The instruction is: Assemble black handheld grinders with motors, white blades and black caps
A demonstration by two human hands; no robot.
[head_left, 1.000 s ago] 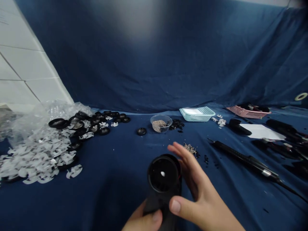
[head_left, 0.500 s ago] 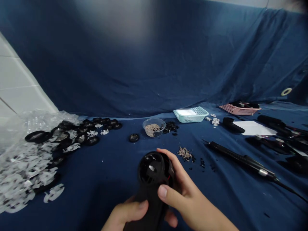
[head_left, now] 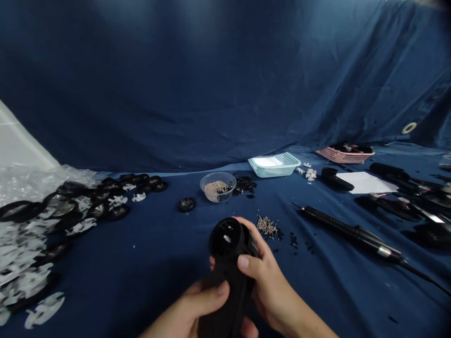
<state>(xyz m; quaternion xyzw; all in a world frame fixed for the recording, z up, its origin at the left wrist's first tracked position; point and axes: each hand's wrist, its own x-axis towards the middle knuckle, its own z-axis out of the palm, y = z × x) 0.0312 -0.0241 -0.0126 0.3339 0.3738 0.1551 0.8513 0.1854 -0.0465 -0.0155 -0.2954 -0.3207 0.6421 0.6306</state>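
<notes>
Both hands hold a black plastic housing (head_left: 225, 277) with a round, hollow head and a long handle, tilted head-up in front of me. My left hand (head_left: 202, 305) is closed round the handle from the left, its thumb lying along the front face. My right hand (head_left: 268, 281) wraps the right side just below the head, with the thumb pressed on the front edge and the fingers behind. The inside of the head is dark, and most fingertips are hidden. Closest beyond the head are a loose pile of small screws (head_left: 267, 226) and a black ring (head_left: 186, 204).
A clear bowl of screws (head_left: 218, 187) stands beyond the hands, near a light-blue basket (head_left: 276, 169). An electric screwdriver (head_left: 345, 230) lies at right, before white paper (head_left: 366, 182) and a pink basket (head_left: 345, 156). White plastic pieces (head_left: 24, 258) and black rings (head_left: 116, 212) crowd the left.
The view has shifted, so the table things sit further left. Still in both hands, the housing is turned slightly, and its right side gap looks narrower.
</notes>
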